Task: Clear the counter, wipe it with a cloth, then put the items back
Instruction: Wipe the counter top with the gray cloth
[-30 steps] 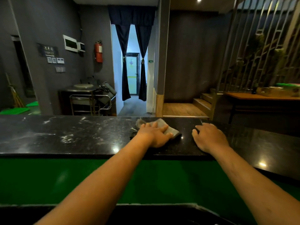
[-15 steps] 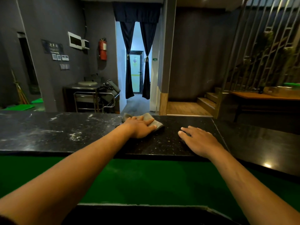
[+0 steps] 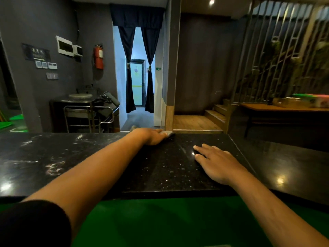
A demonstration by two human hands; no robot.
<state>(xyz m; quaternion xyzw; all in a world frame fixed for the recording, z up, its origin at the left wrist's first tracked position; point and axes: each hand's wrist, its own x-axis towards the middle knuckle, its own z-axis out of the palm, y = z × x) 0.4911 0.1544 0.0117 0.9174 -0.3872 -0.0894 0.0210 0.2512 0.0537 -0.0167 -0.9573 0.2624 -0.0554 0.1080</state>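
A black speckled stone counter (image 3: 160,168) runs across the view in front of me. My left hand (image 3: 151,137) reaches to its far edge and presses down on a small grey cloth (image 3: 169,134). Only a corner of the cloth shows past the fingertips. My right hand (image 3: 217,163) lies flat on the counter to the right and nearer to me, palm down with the fingers spread, holding nothing. White smears (image 3: 53,166) mark the left part of the counter top.
A green ledge (image 3: 160,221) sits below the counter's near edge. Beyond the counter stand a metal trolley (image 3: 89,114), a curtained doorway (image 3: 138,82), wooden steps (image 3: 215,113) and a wooden table (image 3: 284,108) with boxes on it at the right.
My left hand has slid the cloth away from me to the counter's far edge. The right hand stays flat on the stone in about the same spot.
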